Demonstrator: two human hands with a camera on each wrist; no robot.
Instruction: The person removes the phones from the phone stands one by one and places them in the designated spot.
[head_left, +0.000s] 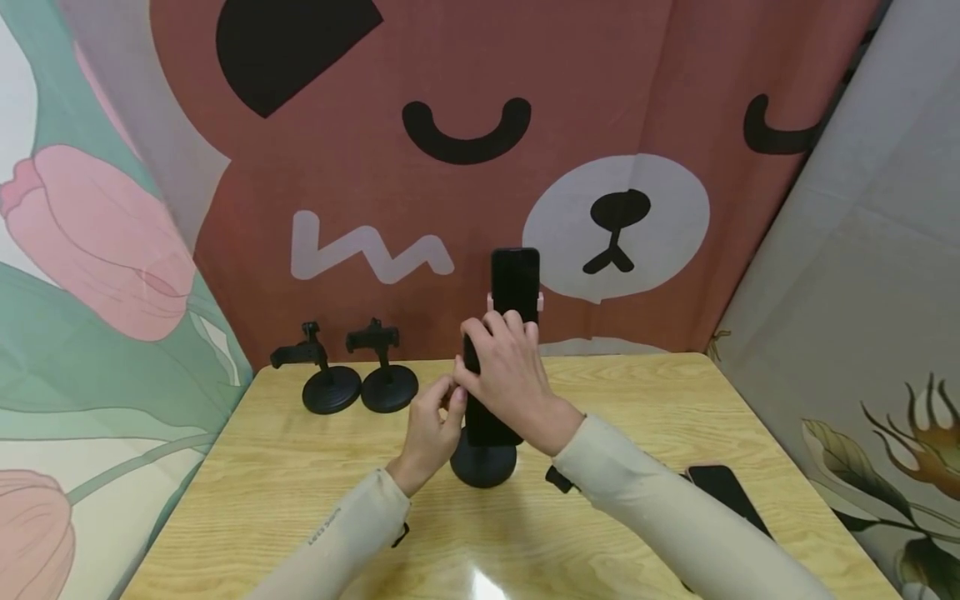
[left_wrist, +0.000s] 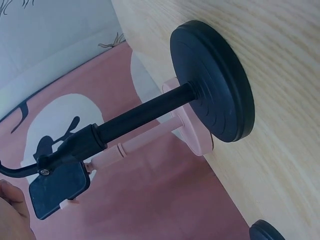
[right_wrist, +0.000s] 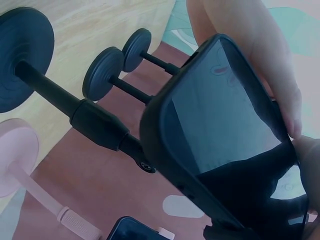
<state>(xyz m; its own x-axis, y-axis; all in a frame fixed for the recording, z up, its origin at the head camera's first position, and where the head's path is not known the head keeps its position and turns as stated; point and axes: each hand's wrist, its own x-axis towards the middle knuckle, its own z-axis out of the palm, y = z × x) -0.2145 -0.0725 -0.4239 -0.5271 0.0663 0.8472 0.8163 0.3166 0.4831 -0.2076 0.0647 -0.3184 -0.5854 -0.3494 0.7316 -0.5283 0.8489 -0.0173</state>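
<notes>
A black smartphone (head_left: pixel 491 425) stands upright at a black phone holder (left_wrist: pixel 145 112) with a round weighted base (head_left: pixel 483 468). My right hand (head_left: pixel 513 371) grips the phone's upper part, fingers over its top and thumb at the left edge. On the phone's left side, my left hand (head_left: pixel 433 427) has thumb and fingers drawn together at the holder's clamp; part of that grip is hidden behind the phone. From the right wrist, the phone screen (right_wrist: pixel 220 120) fills the middle, with the left thumb at its edge. Only a bit of a hand (left_wrist: pixel 14 212) enters the left wrist view.
Behind, a pink stand (left_wrist: pixel 200 135) carries another phone (head_left: pixel 516 273). Two black holders, one (head_left: pixel 390 387) beside the other (head_left: pixel 330 388), stand at the table's back left. A further phone (head_left: pixel 723 492) lies by the right sleeve. A patterned cloth hangs behind the wooden table (head_left: pixel 300 483).
</notes>
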